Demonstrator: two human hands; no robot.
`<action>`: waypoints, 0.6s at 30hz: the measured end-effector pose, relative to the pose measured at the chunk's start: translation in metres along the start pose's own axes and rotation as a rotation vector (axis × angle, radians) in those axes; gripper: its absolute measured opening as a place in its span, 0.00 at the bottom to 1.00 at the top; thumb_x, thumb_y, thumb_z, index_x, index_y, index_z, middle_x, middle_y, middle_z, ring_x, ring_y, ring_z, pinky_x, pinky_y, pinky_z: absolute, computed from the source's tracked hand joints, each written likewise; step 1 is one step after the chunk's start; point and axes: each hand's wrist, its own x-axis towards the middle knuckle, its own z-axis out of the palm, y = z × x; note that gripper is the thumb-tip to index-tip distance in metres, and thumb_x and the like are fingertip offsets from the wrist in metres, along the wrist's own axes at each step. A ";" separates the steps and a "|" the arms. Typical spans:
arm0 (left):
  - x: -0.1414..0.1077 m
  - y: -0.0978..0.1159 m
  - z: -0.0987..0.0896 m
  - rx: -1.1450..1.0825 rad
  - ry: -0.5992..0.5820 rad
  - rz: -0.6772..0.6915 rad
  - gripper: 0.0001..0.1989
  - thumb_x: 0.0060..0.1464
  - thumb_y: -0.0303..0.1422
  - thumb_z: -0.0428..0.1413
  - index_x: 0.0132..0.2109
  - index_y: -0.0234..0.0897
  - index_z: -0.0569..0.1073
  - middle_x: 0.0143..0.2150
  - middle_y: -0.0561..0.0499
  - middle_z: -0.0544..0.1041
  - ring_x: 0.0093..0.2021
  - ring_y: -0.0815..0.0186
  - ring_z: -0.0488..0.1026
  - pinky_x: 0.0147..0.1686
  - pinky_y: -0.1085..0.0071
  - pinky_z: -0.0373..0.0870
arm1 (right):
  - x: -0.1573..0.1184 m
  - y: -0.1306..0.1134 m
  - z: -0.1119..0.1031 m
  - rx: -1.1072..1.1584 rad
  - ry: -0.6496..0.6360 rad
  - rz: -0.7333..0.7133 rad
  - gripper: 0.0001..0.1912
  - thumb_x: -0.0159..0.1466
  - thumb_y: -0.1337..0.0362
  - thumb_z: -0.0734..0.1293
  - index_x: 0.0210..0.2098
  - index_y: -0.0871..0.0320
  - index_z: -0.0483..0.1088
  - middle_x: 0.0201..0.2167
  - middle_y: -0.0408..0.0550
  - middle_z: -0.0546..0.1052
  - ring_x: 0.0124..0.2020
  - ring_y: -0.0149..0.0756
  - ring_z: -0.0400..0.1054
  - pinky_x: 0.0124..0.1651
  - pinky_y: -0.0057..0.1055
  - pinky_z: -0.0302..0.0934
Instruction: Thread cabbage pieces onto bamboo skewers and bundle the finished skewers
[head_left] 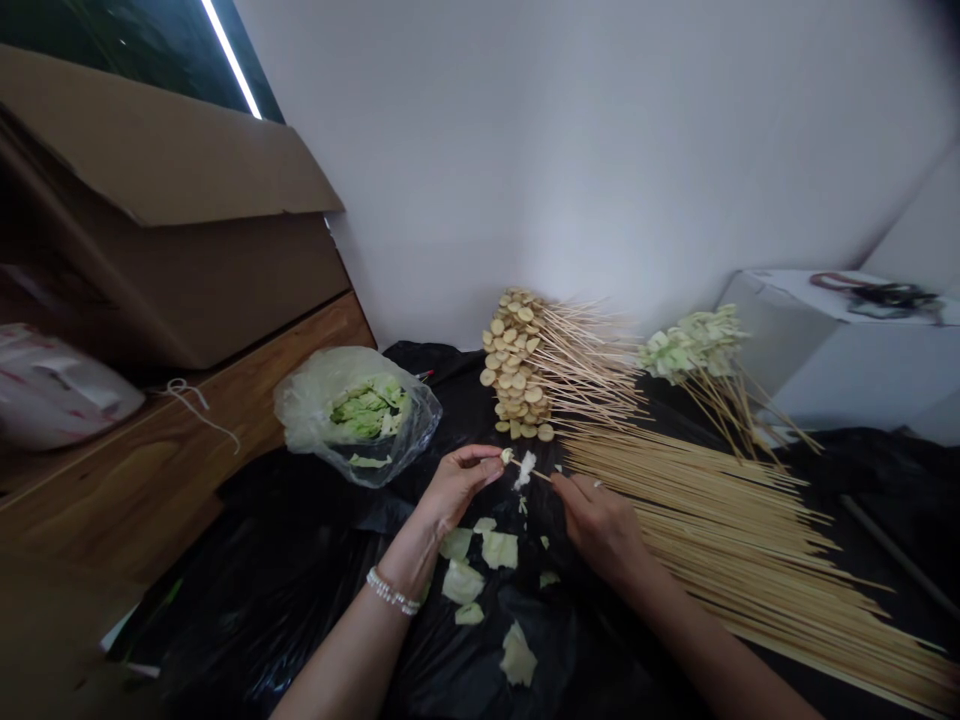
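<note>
Black sheeting (300,560) bore one greens bag (307,385) at left edge, one sliced-vegetable skewer pile (517,370) at far edge. Mid-sheet, left hand (461,485) pinched one leaf piece (508,456) on one stick (543,477); right hand (600,515) gripped it.

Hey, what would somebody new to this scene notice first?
Probably the stack of skewered round slices in front of the pale wall, with a broad spread of bare sticks to its lower right. Next, near the middle, the left hand pinches a pale piece at the tip of a single stick, while the right hand grips it farther along.
</note>
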 end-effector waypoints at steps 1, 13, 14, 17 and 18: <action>0.000 0.000 0.000 0.002 -0.005 -0.006 0.18 0.32 0.30 0.72 0.34 0.31 0.80 0.32 0.50 0.80 0.33 0.71 0.76 0.40 0.75 0.72 | 0.000 0.000 0.001 0.016 -0.010 0.010 0.13 0.66 0.73 0.57 0.38 0.59 0.72 0.26 0.45 0.72 0.27 0.32 0.64 0.30 0.30 0.51; -0.002 0.000 0.002 0.026 -0.048 -0.023 0.18 0.31 0.29 0.72 0.33 0.31 0.76 0.31 0.51 0.79 0.32 0.72 0.75 0.39 0.75 0.72 | 0.001 0.000 0.002 0.145 0.042 0.002 0.13 0.67 0.72 0.55 0.33 0.59 0.70 0.26 0.46 0.70 0.29 0.33 0.63 0.33 0.29 0.51; -0.002 0.000 0.002 0.028 -0.053 -0.018 0.18 0.32 0.29 0.72 0.33 0.31 0.76 0.31 0.52 0.79 0.32 0.72 0.75 0.39 0.75 0.72 | 0.001 0.000 0.003 0.130 0.044 -0.001 0.13 0.67 0.72 0.55 0.33 0.59 0.70 0.26 0.46 0.70 0.28 0.33 0.63 0.32 0.29 0.51; -0.002 0.001 0.002 0.030 -0.079 -0.009 0.19 0.33 0.29 0.72 0.34 0.32 0.74 0.31 0.53 0.78 0.31 0.72 0.75 0.38 0.75 0.71 | -0.001 -0.001 0.005 0.084 0.031 -0.008 0.13 0.67 0.71 0.56 0.33 0.58 0.70 0.24 0.45 0.70 0.26 0.33 0.62 0.30 0.31 0.48; -0.002 0.001 0.002 0.034 -0.085 -0.009 0.19 0.33 0.29 0.71 0.35 0.32 0.74 0.31 0.53 0.78 0.31 0.73 0.75 0.37 0.75 0.71 | -0.001 -0.001 0.006 0.073 0.025 -0.011 0.13 0.67 0.71 0.56 0.33 0.58 0.70 0.24 0.44 0.70 0.25 0.33 0.61 0.30 0.31 0.48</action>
